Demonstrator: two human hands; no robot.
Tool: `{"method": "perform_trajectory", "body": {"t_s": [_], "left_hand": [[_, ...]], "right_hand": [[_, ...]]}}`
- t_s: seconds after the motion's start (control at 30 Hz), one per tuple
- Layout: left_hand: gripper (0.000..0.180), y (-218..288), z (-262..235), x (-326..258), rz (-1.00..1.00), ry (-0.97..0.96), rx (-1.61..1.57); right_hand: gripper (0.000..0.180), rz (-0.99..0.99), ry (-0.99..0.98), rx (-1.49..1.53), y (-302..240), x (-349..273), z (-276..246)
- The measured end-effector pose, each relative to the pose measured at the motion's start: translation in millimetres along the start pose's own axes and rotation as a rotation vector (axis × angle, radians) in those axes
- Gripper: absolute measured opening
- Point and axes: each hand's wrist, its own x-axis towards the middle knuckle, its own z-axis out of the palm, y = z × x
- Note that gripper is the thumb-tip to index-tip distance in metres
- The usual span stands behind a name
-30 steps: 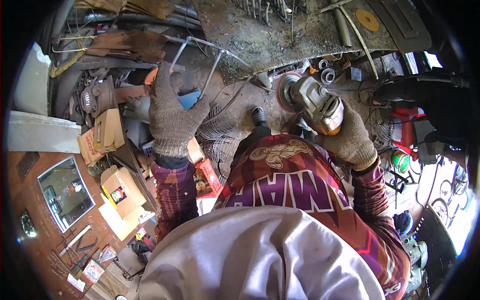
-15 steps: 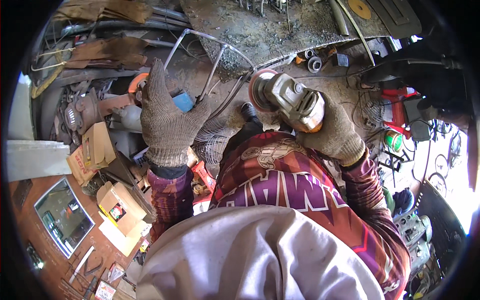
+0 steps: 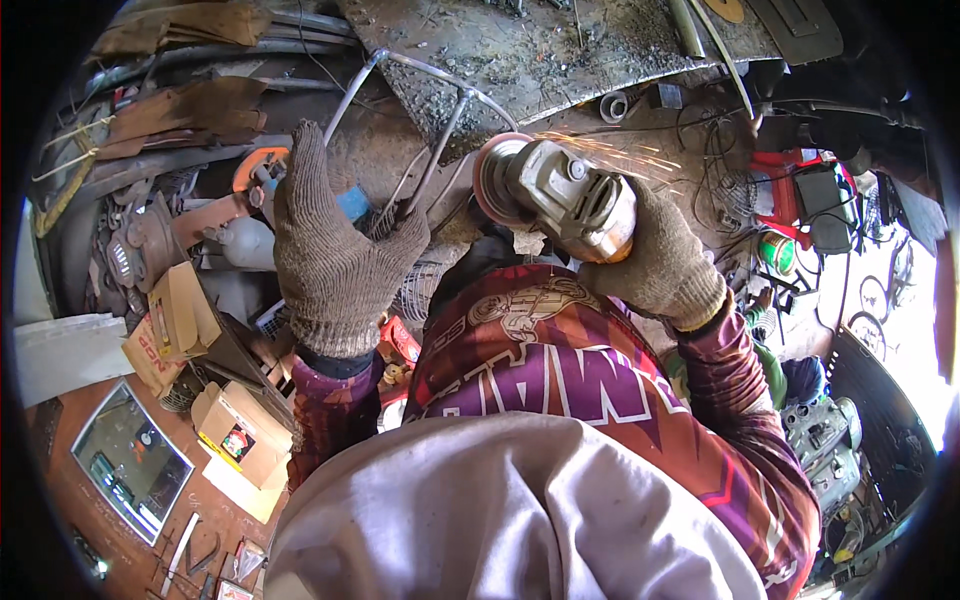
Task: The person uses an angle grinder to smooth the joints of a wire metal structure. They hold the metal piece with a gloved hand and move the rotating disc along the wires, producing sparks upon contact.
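My right hand (image 3: 660,260), in a knitted grey-brown glove, is closed round the body of an angle grinder (image 3: 575,195). Its round disc (image 3: 497,180) meets the end of a bent metal tube frame (image 3: 425,68), and orange sparks (image 3: 610,155) fly off to the right. My left hand (image 3: 335,245), gloved alike, steadies the frame: the long finger points up beside one tube, while the thumb lies against another. The remaining left fingers are hidden behind the hand. The frame rises in front of me, below the edge of a metal-topped table.
Dark grit covers the metal-topped table (image 3: 560,60) ahead. Left of me are a grey bench grinder (image 3: 130,250), open cardboard boxes (image 3: 245,440) and a framed mirror (image 3: 130,460). Cables and a red stand (image 3: 775,200) are to the right, where another person's dark-clothed limb (image 3: 830,90) shows.
Sparks now spray from the disc, where none showed before. The grinder has shifted slightly left, and its disc meets the frame's end. My left hand has moved a little down and left.
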Motion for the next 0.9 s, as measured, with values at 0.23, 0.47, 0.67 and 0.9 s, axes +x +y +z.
{"method": "perform_trajectory", "body": {"t_s": [0.23,0.47,0.67,0.9], "left_hand": [[0.090,-2.5,9.9,-2.2,0.027,0.053,-0.082],[0.090,2.2,5.4,-1.0,0.015,0.034,-0.064],[0.095,-1.6,8.3,0.2,0.046,0.058,-0.034],[0.101,-3.9,10.8,-1.5,0.074,0.077,-0.006]], "right_hand": [[0.082,0.008,-0.032,-0.016,2.6,4.3,-4.4],[0.083,-0.035,-0.019,-0.066,-1.9,2.5,-8.9],[0.082,0.070,-0.049,-0.109,-3.9,4.5,-12.7],[0.083,-0.037,-0.027,-0.142,-4.0,5.8,-14.2]]}}
